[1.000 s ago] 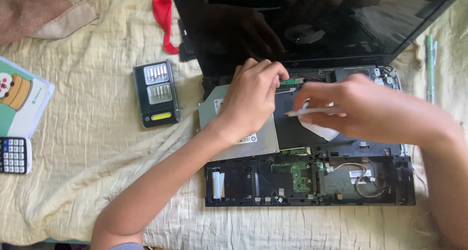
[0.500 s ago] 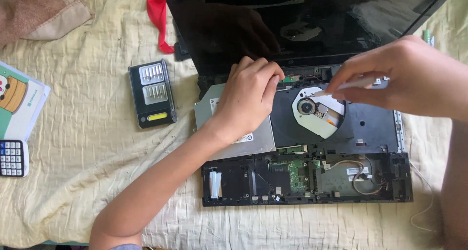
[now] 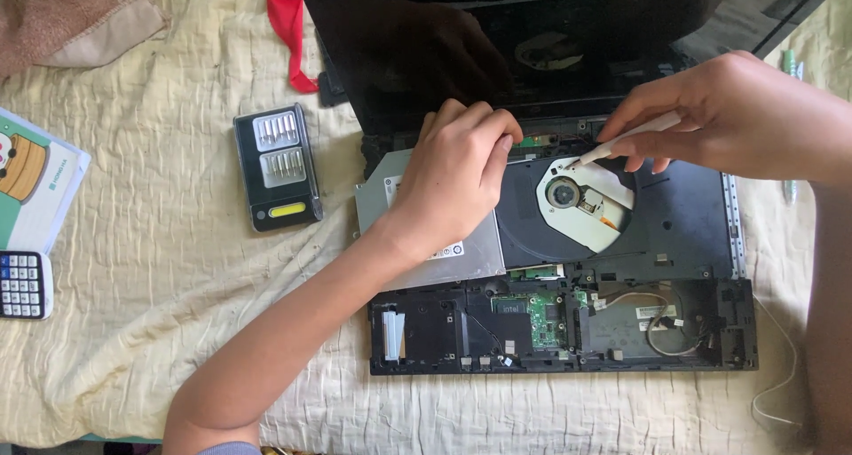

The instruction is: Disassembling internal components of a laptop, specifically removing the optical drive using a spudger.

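The optical drive (image 3: 461, 242) has a brushed, dull metal casing and a matt black plastic tray (image 3: 674, 215). The laptop screen (image 3: 532, 38) at 12 o'clock is glossy black. The cream bedsheet (image 3: 177, 313) is crinkled cloth. At 9 o'clock, the screwdriver bit case (image 3: 277, 166) is shiny black plastic.

Left hand (image 3: 457, 175) rests palm-down on the silver optical drive (image 3: 426, 233), fingers curled at its top edge. Right hand (image 3: 723, 118) pinches a thin white tool (image 3: 626, 140), tip touching the drive's open tray (image 3: 586, 202). Opened laptop chassis (image 3: 559, 322) lies below on cream quilt (image 3: 160, 313). Screwdriver bit case (image 3: 277, 166) lies to the left.
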